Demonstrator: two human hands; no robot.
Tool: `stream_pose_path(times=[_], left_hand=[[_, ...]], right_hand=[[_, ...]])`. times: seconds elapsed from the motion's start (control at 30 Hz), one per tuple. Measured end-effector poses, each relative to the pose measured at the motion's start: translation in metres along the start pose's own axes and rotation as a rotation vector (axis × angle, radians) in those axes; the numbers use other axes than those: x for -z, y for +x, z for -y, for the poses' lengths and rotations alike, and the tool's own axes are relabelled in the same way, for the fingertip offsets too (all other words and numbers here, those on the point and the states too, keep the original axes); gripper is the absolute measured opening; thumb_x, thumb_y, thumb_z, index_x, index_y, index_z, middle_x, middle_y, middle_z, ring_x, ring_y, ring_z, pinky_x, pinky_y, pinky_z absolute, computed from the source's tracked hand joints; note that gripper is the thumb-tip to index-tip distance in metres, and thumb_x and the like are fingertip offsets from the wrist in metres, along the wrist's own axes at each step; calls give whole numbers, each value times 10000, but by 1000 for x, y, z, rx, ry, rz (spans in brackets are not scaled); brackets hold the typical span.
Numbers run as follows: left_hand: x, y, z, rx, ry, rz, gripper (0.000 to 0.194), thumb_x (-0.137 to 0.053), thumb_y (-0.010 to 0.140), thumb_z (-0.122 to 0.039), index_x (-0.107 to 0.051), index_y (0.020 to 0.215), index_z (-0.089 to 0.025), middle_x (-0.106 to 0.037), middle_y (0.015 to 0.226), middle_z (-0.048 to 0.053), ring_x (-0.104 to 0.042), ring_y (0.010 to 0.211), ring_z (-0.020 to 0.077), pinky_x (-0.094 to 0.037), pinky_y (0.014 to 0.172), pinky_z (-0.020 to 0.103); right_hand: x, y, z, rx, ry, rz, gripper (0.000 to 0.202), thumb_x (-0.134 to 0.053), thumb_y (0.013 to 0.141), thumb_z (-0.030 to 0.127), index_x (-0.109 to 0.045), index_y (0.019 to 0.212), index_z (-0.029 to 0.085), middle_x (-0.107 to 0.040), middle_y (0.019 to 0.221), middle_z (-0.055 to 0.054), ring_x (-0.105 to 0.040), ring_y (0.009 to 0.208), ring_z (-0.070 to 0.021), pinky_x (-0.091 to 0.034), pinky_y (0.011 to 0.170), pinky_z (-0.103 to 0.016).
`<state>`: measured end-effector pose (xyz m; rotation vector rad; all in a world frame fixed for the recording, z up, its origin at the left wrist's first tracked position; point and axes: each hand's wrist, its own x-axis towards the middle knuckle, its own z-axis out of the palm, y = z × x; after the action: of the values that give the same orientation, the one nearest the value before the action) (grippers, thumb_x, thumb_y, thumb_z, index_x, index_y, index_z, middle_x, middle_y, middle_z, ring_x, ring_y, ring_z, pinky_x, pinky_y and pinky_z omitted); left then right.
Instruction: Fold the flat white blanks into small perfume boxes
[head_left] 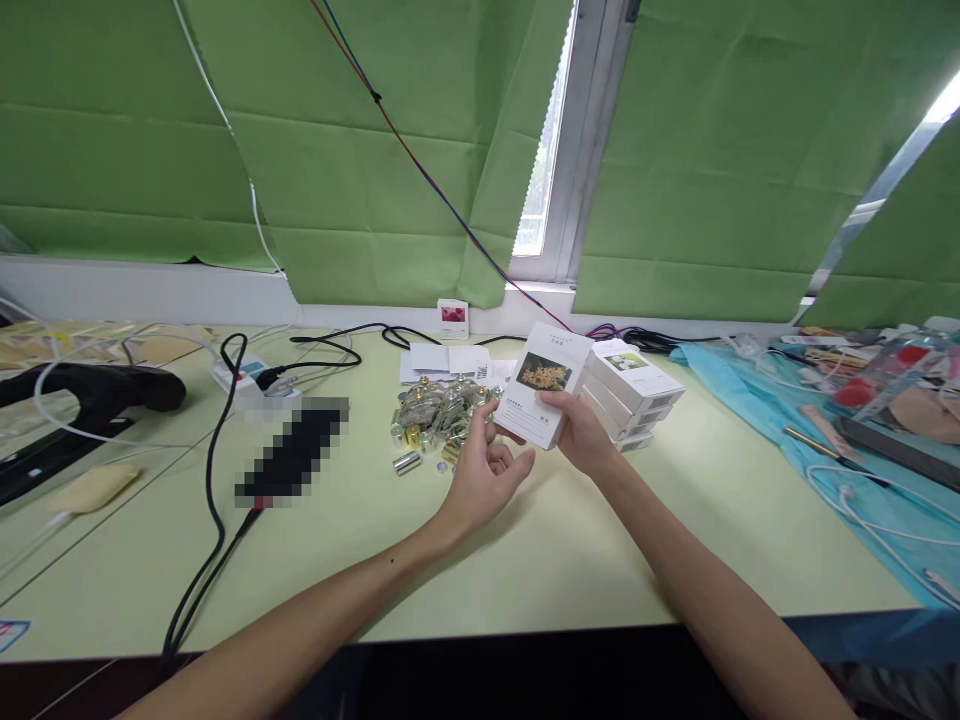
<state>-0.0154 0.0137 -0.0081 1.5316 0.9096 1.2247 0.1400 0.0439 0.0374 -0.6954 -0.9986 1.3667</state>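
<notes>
A white cardboard box (534, 410) with a photo of small yellowish pieces on its front is held up, tilted, above the table. My right hand (585, 432) grips its lower right side, thumb on the front face. At the lower left edge is my left hand (486, 470), its index finger against the box and the other fingers curled under it; its thumb stays off the box. Close behind the right hand stands a stack of similar white boxes (641, 380). Left of the held box lies a pile of small glass bottles (421, 405) with gold and silver caps.
A silver cap (406, 462) lies in front of the pile. White papers (431, 362) and a small box (452, 318) are behind. Black cables (217, 480) and a pixelated dark device (296, 455) occupy the left. Blue sheeting (757, 420) with tools and wires covers the right.
</notes>
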Motion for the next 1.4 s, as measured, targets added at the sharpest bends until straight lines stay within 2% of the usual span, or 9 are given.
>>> stream_pose_path(times=[0.23,0.6,1.2,1.4], left_hand=[[-2,0,0,7,32,-26,644,-694,883,-410,-327,1397,-286,-605,1079,15,-512,532,34,-453,536,217],[-3,0,4,20,29,-32,621,-693,878,-393,-335,1375,-294,-610,1099,20,-499,528,34,-445,521,219],[-4,1,3,32,38,-52,607,-689,874,-370,-346,1368,-288,-615,1086,19,-514,538,43,-447,527,220],[-5,1,-7,51,6,-61,494,-642,879,-336,-398,1302,-266,-606,1006,-8,-505,507,37,-401,471,192]], right_hand=[[1,1,-1,-1,17,-18,498,-826,621,331,-693,1090,227,-767,908,-10,-713,847,-251,-550,674,-319],[4,1,-3,-6,-26,22,356,-805,653,358,-718,962,204,-766,914,-22,-697,778,-224,-542,657,-316],[3,1,-2,-4,-37,20,394,-806,628,358,-720,982,207,-773,934,-27,-713,858,-249,-554,699,-324],[2,1,-4,-2,-27,35,538,-817,627,346,-702,1138,224,-788,1057,-38,-730,982,-287,-581,762,-347]])
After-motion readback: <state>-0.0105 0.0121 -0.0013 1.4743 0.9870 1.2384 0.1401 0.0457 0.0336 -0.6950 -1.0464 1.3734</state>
